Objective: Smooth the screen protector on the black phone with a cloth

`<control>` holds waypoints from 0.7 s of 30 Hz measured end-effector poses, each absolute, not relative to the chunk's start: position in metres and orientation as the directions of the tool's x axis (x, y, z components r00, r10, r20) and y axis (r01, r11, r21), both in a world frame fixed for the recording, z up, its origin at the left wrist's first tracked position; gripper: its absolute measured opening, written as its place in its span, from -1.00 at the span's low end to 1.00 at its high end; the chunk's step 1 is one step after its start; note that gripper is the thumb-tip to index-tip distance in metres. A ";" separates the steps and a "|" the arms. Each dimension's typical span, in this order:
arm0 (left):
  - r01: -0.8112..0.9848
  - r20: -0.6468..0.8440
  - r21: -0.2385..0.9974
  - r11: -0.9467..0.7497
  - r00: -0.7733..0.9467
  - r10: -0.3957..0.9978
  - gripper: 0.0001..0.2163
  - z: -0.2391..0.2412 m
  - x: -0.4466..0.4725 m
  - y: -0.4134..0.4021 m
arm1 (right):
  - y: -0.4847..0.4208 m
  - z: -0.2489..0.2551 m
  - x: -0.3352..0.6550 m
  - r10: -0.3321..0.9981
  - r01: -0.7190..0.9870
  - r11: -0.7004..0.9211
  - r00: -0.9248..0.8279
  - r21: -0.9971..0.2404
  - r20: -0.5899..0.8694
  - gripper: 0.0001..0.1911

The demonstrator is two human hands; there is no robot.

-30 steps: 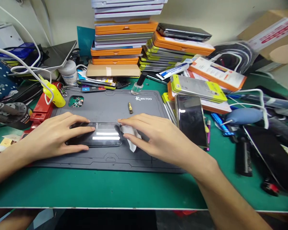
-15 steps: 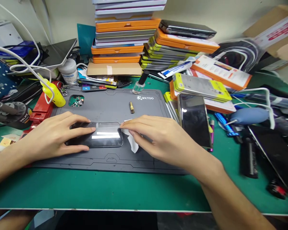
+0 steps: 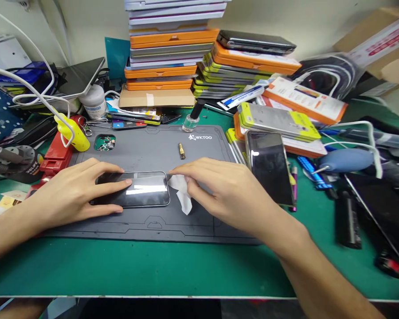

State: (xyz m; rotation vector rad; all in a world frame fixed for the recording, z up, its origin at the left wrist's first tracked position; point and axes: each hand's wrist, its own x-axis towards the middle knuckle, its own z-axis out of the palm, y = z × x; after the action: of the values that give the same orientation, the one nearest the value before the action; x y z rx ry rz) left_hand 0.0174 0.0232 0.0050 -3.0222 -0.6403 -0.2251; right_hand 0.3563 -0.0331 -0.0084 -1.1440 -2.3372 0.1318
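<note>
The smartphone [image 3: 142,190] lies flat on the grey repair mat [image 3: 153,146]. Its left part is under the left hand [image 3: 75,192], whose fingers are spread flat on the glass with the thumb along the near edge. The right hand [image 3: 226,192], just beside the phone's right end, pinches a white wipe [image 3: 183,199] between thumb and fingers.

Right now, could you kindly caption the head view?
Left hand rests on glossy black phone on grey mat; right hand touches white wipe.
</note>
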 end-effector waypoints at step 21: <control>0.444 0.083 -0.003 -0.896 0.893 0.442 -0.58 0.006 0.015 0.025 | -0.034 -0.010 0.353 0.781 0.702 0.618 -0.497 -0.354 0.378 -0.57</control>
State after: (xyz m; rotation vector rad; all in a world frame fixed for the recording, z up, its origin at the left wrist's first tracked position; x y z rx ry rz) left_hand 0.0151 0.0249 0.0064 -3.0356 -0.7098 -0.1256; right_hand 0.3532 -0.0345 -0.0100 -1.1668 -2.3371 0.2078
